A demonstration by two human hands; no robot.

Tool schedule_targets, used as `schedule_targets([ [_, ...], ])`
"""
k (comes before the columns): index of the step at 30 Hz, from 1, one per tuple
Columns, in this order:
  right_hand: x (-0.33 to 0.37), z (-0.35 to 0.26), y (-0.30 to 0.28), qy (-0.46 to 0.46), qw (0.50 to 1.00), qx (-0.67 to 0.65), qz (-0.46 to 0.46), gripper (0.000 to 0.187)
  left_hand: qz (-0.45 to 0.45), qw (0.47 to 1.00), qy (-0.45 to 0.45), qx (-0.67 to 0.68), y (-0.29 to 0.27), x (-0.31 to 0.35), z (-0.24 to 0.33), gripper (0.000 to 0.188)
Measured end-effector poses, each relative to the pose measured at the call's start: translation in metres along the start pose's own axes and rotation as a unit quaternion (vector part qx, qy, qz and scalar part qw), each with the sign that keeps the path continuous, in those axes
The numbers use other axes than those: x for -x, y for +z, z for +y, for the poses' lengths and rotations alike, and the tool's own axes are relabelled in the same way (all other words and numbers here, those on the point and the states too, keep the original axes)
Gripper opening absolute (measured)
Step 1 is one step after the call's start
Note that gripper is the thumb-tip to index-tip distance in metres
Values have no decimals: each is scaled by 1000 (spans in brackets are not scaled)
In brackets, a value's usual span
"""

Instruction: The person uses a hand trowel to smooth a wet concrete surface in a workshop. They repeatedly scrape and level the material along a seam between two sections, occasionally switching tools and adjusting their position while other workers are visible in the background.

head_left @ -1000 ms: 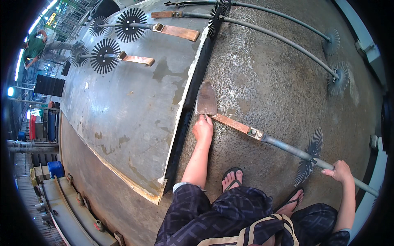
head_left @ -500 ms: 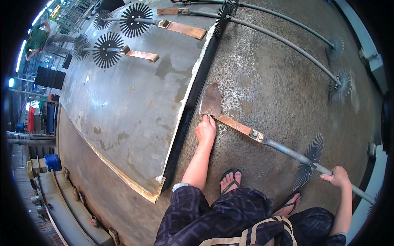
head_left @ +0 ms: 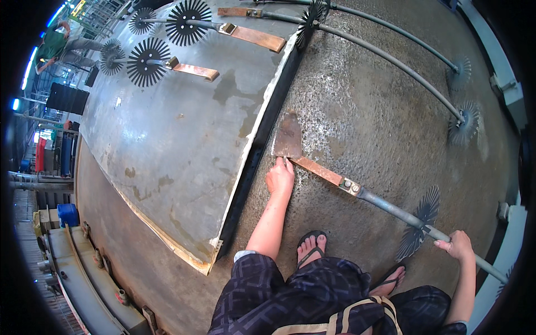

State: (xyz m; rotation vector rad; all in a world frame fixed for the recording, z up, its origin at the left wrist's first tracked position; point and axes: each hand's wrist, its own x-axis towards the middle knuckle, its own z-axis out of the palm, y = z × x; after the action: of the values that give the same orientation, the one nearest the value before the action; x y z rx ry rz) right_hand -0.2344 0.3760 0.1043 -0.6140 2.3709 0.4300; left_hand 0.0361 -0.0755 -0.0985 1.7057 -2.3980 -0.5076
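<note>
My left hand is closed around the handle of a flat, rust-brown scraper. The blade's broad end lies nearest my fingers, and its tip points away over the rough wet floor. Close by the hand ends a copper strip, bolted to a grey metal rod. My right hand grips this rod toward its other end, just past a dark slotted disc. A second disc at the far right is only partly visible. The scraper's handle is mostly hidden by my fingers.
A grey sheet-topped platform with a pale raised edge is on the left. Similar rods with slotted discs and copper strips rest on it. Other rods span the floor. A person is far left, and a blue container stands nearby.
The view has shifted slightly. Both hands keep their grips, and the scraper and rod stay almost in place.
</note>
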Motion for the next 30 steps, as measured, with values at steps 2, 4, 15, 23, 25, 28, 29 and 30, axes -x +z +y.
schedule_targets([
  [2,-1,-5,-6,5,1000,-14,-11,74,14,1000,-10,8,-1,-5,1,27],
  [4,0,-5,-4,3,1000,-16,-14,74,18,1000,-22,11,-2,-8,-1,27],
  [15,-4,4,4,-1,1000,-23,-9,73,9,999,-27,15,0,0,1,29],
  [23,-1,-3,-5,-2,999,-33,-9,72,11,999,-28,12,2,-9,1,28],
  [25,1,-4,-4,-4,1000,-26,-8,73,1,999,-40,10,-1,-8,1,28],
  [28,-1,3,-1,-7,1000,4,10,75,-10,1000,-10,8,0,-2,2,28],
  [29,-1,1,-2,-6,1000,5,10,75,6,1000,-20,10,1,-3,1,29],
  [30,0,-1,-2,-5,1000,5,11,76,4,1000,-29,7,2,-4,-1,29],
])
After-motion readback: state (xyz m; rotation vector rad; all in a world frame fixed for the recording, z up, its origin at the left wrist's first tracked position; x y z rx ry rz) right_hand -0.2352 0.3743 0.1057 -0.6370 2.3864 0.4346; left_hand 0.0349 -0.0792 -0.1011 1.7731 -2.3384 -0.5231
